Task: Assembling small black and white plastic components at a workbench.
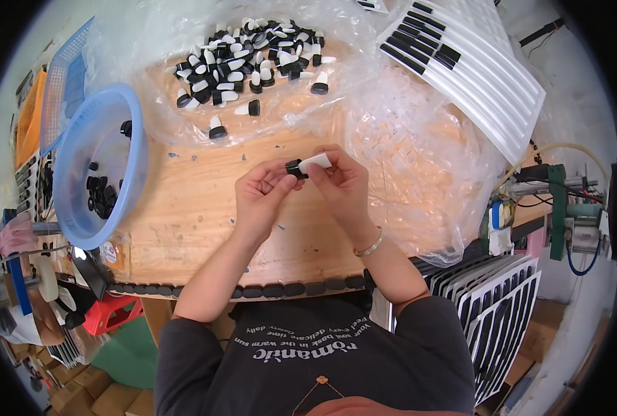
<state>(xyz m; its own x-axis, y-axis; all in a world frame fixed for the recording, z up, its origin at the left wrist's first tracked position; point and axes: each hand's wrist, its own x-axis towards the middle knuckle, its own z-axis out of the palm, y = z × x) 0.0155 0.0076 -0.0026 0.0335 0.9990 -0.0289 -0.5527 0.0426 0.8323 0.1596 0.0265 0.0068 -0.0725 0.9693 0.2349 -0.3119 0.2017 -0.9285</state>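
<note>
Over the middle of the wooden table, my two hands meet around one small piece made of a black cap (294,167) and a white flat-sided part (316,163). My left hand (261,193) pinches the black cap between thumb and fingers. The white part, which sticks out of the cap, is gripped by my right hand (341,186). Whether the two are fully pushed together cannot be made out. Beyond my hands lies a heap of similar black-and-white pieces (235,66) on clear plastic sheeting (163,104); a few lie loose at its near edge.
To the left, a tilted blue basin (139,149) holds several black caps (100,197). Behind it stand blue (66,76) and orange (31,111) baskets. A white ribbed tray (495,97) with black pieces lies far right. Crumpled plastic (426,159), a bench device (558,201) and stacked trays (499,312) occupy the right.
</note>
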